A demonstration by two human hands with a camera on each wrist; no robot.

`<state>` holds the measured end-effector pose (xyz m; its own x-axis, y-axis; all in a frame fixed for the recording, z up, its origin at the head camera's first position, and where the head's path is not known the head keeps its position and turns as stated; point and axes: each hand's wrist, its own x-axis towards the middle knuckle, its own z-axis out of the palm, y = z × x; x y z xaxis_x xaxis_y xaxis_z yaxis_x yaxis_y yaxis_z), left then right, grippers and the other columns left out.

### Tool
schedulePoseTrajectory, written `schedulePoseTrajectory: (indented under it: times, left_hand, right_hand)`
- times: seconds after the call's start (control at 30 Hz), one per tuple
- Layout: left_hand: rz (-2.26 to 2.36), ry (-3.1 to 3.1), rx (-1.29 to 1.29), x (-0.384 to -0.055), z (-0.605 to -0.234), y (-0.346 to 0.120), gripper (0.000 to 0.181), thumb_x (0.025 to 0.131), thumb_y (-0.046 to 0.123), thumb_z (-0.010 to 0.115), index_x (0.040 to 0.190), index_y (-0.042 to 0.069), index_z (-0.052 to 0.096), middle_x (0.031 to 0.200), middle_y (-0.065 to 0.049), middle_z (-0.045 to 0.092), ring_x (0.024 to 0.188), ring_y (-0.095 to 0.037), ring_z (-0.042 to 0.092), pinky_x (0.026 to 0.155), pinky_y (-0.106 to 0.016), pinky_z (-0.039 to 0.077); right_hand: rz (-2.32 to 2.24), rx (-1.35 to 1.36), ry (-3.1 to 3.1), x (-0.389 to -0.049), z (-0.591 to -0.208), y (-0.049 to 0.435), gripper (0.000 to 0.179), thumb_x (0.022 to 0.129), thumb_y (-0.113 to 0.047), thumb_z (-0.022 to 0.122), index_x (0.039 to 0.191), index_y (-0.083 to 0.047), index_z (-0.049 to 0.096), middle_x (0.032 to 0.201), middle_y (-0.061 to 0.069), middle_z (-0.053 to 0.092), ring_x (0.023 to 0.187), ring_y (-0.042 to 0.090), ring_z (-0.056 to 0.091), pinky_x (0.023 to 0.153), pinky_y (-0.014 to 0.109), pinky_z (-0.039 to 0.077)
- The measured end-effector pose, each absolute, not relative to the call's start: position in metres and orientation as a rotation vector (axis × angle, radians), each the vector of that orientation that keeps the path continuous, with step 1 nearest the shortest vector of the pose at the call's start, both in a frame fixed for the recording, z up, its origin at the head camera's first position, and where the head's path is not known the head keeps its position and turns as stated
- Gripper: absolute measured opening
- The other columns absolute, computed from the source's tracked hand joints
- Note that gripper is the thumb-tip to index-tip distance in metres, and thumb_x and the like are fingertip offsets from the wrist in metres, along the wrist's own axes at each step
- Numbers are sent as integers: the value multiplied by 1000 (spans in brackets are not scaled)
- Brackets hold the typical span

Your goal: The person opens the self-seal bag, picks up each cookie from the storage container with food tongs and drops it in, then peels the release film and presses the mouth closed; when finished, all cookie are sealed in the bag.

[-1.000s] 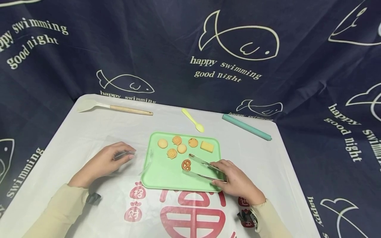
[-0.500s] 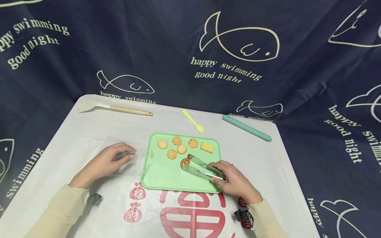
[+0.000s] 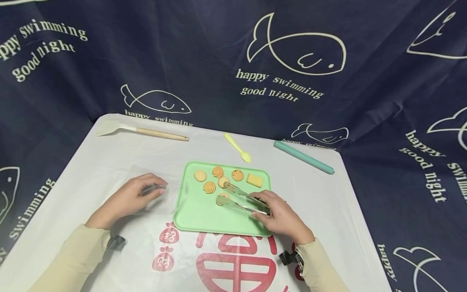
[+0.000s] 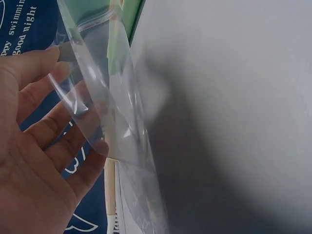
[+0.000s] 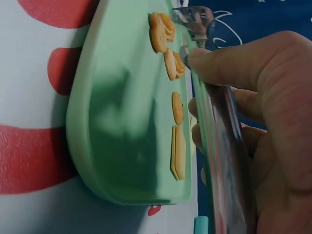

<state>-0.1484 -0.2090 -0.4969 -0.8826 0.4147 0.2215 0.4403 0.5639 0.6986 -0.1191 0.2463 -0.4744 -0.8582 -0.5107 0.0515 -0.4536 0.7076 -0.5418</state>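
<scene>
My left hand (image 3: 128,199) pinches the edge of a clear plastic bag (image 4: 122,107). In the head view the bag's open end reaches the left rim of the green tray (image 3: 193,219). My right hand (image 3: 282,213) grips metal tongs (image 3: 242,206), their slotted tips apart over the tray. One cookie (image 3: 219,200) lies by the near tip, partly hidden behind it; I cannot tell whether the tongs clamp it. Further back on the tray lie two swirl cookies (image 3: 209,187), two plain round cookies (image 3: 200,175), a dotted round cookie (image 3: 237,175) and a rectangular biscuit (image 3: 254,180).
Along the table's far edge lie a spatula with a wooden handle (image 3: 160,134), a yellow spoon (image 3: 238,149) and a teal rod (image 3: 304,157). A dark blue cloth (image 3: 208,48) with fish prints hangs behind. Red characters (image 3: 236,267) mark the white table covering.
The tongs have moved left and slightly away from me, and the pretzel cookie by their tips has shifted left and become harder to see. My left hand stays with the bag.
</scene>
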Motion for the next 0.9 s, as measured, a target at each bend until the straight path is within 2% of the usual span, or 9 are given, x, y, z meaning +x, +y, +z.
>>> schedulePoseTrajectory:
  times: [0.2,0.6,0.9]
  left_hand:
    - [-1248,-2771,-737,-148,-495,-208,16,96,18,74,111,12,75,111,7,69,110,-23,64,97,-47,50]
    - [-1267,-2785,-731,-151,-497,-207,17,96,20,74,112,12,75,113,6,69,112,-25,64,98,-49,49]
    - [-1268,-2781,-733,-151,-497,-208,17,96,21,74,111,12,75,113,6,69,113,-25,64,99,-48,49]
  right_hand:
    - [-756,-817,2794,-117,-476,249,51,89,-25,80,136,-14,62,124,-2,63,119,14,55,102,44,48]
    - [-722,-863,2811,-113,-480,251,45,93,-24,76,135,-13,64,124,-3,65,119,16,57,101,45,50]
    - [-849,-853,2799,-113,-478,242,46,92,-26,79,134,-19,64,125,-9,64,118,11,58,100,43,50]
